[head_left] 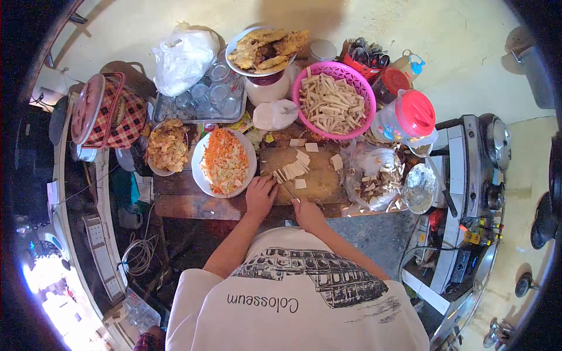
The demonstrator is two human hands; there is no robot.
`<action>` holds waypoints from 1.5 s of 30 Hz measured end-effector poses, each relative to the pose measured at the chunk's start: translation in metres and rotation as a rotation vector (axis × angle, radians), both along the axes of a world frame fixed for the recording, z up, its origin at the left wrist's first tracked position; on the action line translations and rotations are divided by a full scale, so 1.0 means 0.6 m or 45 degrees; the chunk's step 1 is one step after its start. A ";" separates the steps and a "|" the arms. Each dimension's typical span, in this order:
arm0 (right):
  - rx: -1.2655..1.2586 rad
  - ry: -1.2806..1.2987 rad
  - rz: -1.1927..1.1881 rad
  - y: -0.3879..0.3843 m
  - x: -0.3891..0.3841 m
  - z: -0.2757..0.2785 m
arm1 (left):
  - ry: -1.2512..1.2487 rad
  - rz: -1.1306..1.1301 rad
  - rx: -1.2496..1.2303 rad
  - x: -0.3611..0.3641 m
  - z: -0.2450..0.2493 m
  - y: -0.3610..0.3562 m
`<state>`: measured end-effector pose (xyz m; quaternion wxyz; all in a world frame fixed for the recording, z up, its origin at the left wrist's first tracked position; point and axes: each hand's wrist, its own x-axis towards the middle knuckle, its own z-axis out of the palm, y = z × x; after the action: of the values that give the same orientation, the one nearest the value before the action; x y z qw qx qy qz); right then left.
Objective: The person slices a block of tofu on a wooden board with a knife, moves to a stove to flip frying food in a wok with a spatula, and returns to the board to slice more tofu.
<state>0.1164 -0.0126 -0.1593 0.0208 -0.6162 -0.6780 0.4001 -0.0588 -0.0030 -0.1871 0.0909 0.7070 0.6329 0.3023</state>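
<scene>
My right hand point(309, 214) is closed around the handle of a knife point(287, 188), whose blade points up and left over the wooden cutting board point(325, 184). My left hand point(261, 197) rests at the board's left edge, fingers bent against the near end of a fanned row of thin pale slices point(293, 169). Their exact food kind cannot be told. A few loose square slices point(311, 147) lie around the row. Left of my left hand stands a white plate point(253, 168) heaped with shredded carrot and pale shreds point(225, 161).
Behind the board, a pink basket point(373, 117) holds pale sticks. A plate of fried food point(168, 146) sits left, and another stands raised at the back. On the right are a plastic bag point(374, 161) with scraps, a metal bowl point(420, 190), a pink-lidded jug point(404, 117) and a stove point(471, 175).
</scene>
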 end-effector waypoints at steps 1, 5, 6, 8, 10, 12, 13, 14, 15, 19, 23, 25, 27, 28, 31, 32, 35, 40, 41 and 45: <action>-0.021 -0.016 0.008 0.002 -0.001 0.002 | 0.003 -0.006 0.012 0.000 0.002 0.000; -0.034 -0.096 0.022 0.001 -0.007 0.009 | -0.101 -0.001 -0.097 0.005 0.014 0.003; -0.039 -0.122 0.022 -0.001 -0.010 0.006 | -0.093 -0.006 -0.090 0.010 0.023 0.008; -0.048 -0.181 0.025 -0.004 -0.012 0.000 | -0.066 -0.133 -0.141 0.022 0.040 0.027; -0.043 -0.192 0.012 -0.007 -0.015 0.004 | -0.028 -0.377 -0.258 0.032 0.049 0.059; -0.031 -0.189 0.005 -0.009 -0.015 0.001 | -0.007 -0.558 -0.234 0.047 0.036 0.089; -0.022 -0.178 0.002 -0.011 -0.014 -0.004 | 0.005 -0.649 -0.221 0.052 0.032 0.099; -0.013 -0.167 -0.003 -0.012 -0.013 -0.009 | 0.044 -0.684 -0.244 0.054 0.028 0.104; -0.004 -0.164 0.007 -0.013 -0.011 -0.014 | 0.084 -0.719 -0.268 0.055 0.028 0.108; 0.021 -0.130 0.051 -0.010 -0.011 -0.012 | 0.210 -0.796 -0.332 0.047 0.022 0.111; 0.027 -0.164 0.066 -0.007 -0.015 -0.011 | 0.216 -0.801 -0.331 0.045 0.013 0.115; 0.047 -0.189 0.067 -0.007 -0.017 -0.017 | 0.234 -0.792 -0.317 0.044 0.011 0.114; 0.062 -0.187 0.059 -0.008 -0.019 -0.018 | 0.300 -0.799 -0.348 0.044 0.012 0.117; 0.065 -0.175 0.050 -0.009 -0.020 -0.017 | 0.333 -0.802 -0.363 0.044 0.015 0.117; 0.054 -0.192 0.038 -0.008 -0.021 -0.009 | 0.371 -0.786 -0.269 0.044 0.016 0.114; 0.050 -0.206 0.035 -0.005 -0.021 -0.007 | 0.385 -0.791 -0.287 0.045 0.016 0.113; 0.079 -0.155 0.005 -0.007 -0.020 -0.008 | 0.349 -0.854 -0.309 0.049 0.019 0.117; -0.008 -0.164 0.009 -0.006 -0.023 0.000 | 0.122 -1.061 -0.346 0.047 0.020 0.127; -0.043 -0.190 0.005 -0.005 -0.024 0.003 | 0.179 -1.063 -0.343 0.047 0.017 0.131; -0.043 -0.127 0.000 -0.009 -0.024 -0.018 | 0.274 -1.066 -0.358 0.045 0.022 0.135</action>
<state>0.1021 -0.0179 -0.1699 -0.0233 -0.6357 -0.6714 0.3802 -0.0319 0.0783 -0.1739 0.2341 0.9101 0.3333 0.0754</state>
